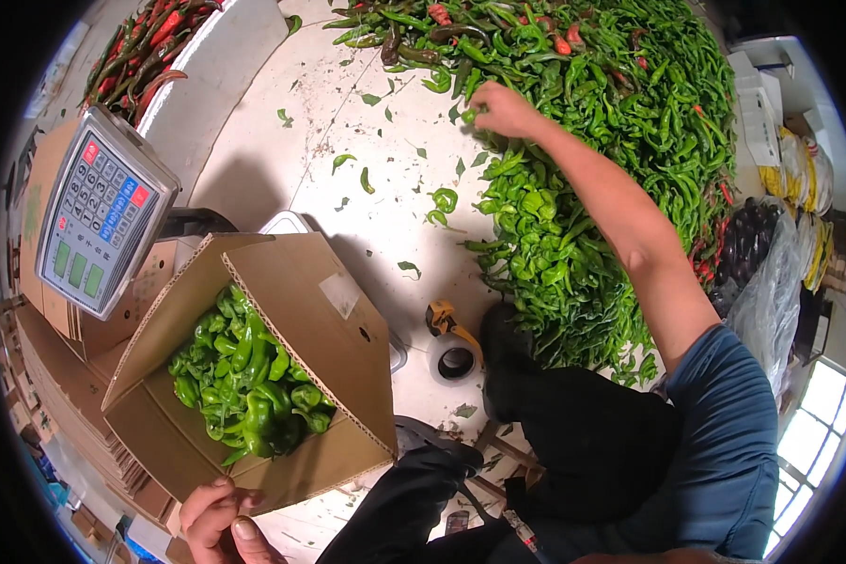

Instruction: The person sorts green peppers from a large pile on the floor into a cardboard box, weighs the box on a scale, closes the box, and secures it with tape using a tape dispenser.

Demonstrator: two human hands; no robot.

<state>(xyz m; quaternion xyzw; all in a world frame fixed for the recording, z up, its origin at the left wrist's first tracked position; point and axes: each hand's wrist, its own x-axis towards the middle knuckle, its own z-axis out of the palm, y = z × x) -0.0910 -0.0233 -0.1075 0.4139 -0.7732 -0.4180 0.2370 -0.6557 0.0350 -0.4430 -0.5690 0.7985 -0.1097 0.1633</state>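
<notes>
My right hand (504, 111) reaches to the near left edge of a large heap of green peppers (606, 106) on the floor. Its fingers are closed around a small green pepper (469, 115). My left hand (222, 525) is at the lower rim of an open cardboard box (310, 282), fingers loosely curled and thumb apart. Nothing shows in it; whether it touches the box flap is unclear. Inside the tilted box lies a pile of glossy green peppers (254, 381). A scale's platform (285, 223) shows partly from under the box.
An electronic scale display with keypad (106, 211) stands left of the box. A tape dispenser with clear tape (454, 356) lies on the floor by my boot. Flattened cartons (77, 416) stack at left. Long red and green peppers (151, 53) lie behind a white barrier (211, 77).
</notes>
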